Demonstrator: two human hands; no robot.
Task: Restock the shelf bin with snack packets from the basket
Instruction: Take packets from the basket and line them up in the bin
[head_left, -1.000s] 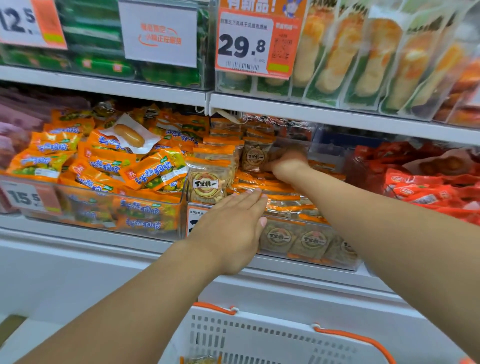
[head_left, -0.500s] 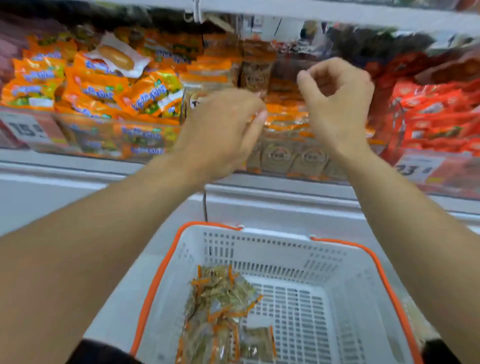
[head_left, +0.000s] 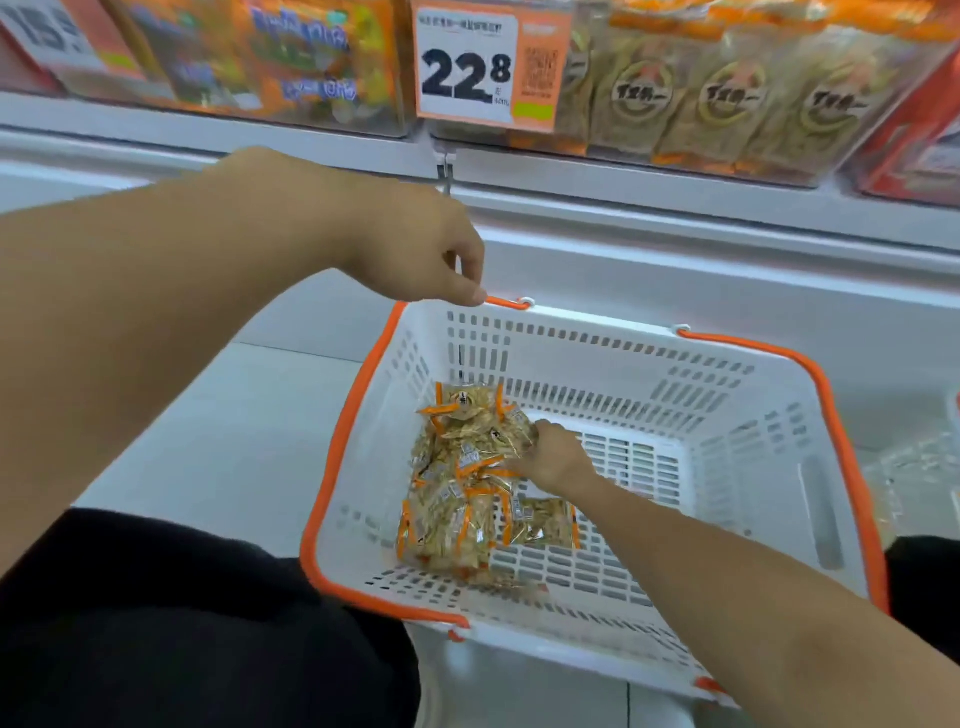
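Crinkly clear plastic with orange edges is what your right hand (head_left: 550, 457) has its fingers on, down in the basket (head_left: 769, 415), at the top of the pile of snack packets (head_left: 467, 488). The fingers bend into the pile, but you cannot tell if they really hold a packet yet. Your left hand (head_left: 431, 260) hangs above the far left corner of the basket with fingers loosely curled, and it holds nothing. The packets lie in a heap on the left side of the basket floor. They look slippery and they lie on top of each other, so if you grab only one corner, a packet could slide out, or others could come up with it and drop back. The basket has holes in its white walls and an orange rim. Above it is the shelf bin (head_left: 691, 104), already showing the same kind of packets behind its clear front, beside a price tag (head_left: 467, 67) that reads 22.8. To the left is another bin (head_left: 270, 62) with bright orange bags. Below is a pale floor (head_left: 218, 447).
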